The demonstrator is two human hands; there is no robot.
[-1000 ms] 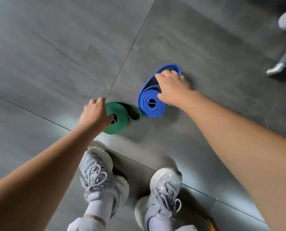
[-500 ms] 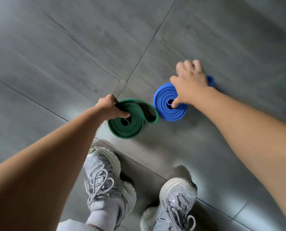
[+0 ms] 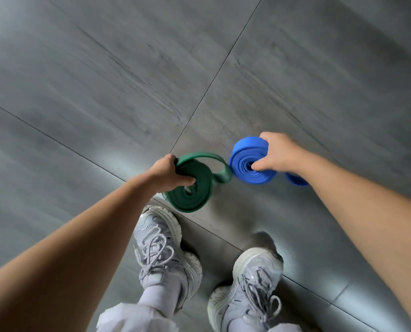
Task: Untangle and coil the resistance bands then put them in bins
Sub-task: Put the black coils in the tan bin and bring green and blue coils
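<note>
A coiled green resistance band (image 3: 194, 192) is held above the grey floor by my left hand (image 3: 169, 172), thumb in the coil's centre and fingers round its outer edge; a loose loop of it sticks out to the right. My right hand (image 3: 275, 153) grips a coiled blue resistance band (image 3: 245, 161) the same way, thumb in the centre hole. A short blue tail (image 3: 295, 181) shows below my right wrist. The two coils almost touch. No bin is in view.
Large grey floor tiles (image 3: 127, 80) with dark seams fill the view. My two pale laced sneakers (image 3: 161, 245) (image 3: 252, 283) stand just below the bands.
Both hands have closed round their coils and raised them off the floor toward me. The blue band's loose loop has been wound in to a short tail.
</note>
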